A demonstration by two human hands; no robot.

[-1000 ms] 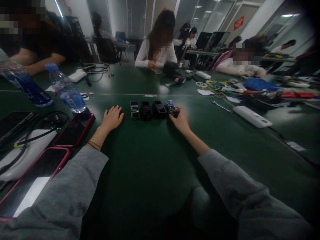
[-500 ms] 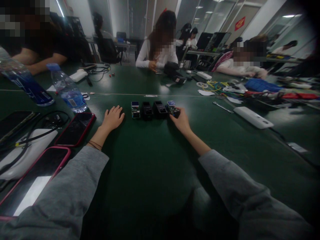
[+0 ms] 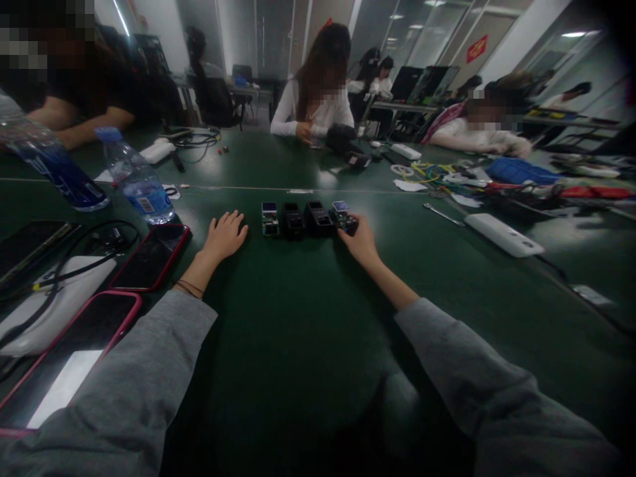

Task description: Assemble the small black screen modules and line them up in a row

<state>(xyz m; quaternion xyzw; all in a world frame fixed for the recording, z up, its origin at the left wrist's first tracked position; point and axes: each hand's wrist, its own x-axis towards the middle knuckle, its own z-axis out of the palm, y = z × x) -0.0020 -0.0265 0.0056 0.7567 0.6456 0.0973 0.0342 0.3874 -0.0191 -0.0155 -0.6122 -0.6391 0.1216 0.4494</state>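
Several small electronic modules stand in a row on the green table (image 3: 308, 318): a board with a small screen (image 3: 269, 218), two black boxes (image 3: 293, 219) (image 3: 317, 218), and a rightmost module with a screen (image 3: 342, 216). My right hand (image 3: 362, 242) is closed with its fingertips on that rightmost module. My left hand (image 3: 224, 236) lies flat on the table just left of the row, fingers stretched out, holding nothing.
Two phones in red cases (image 3: 149, 256) (image 3: 64, 361), cables and a white device (image 3: 54, 298) lie at left, with two water bottles (image 3: 135, 177) (image 3: 47, 162) behind. A white bar-shaped device (image 3: 503, 234) and a tool (image 3: 443, 214) lie at right. Other people sit across the table.
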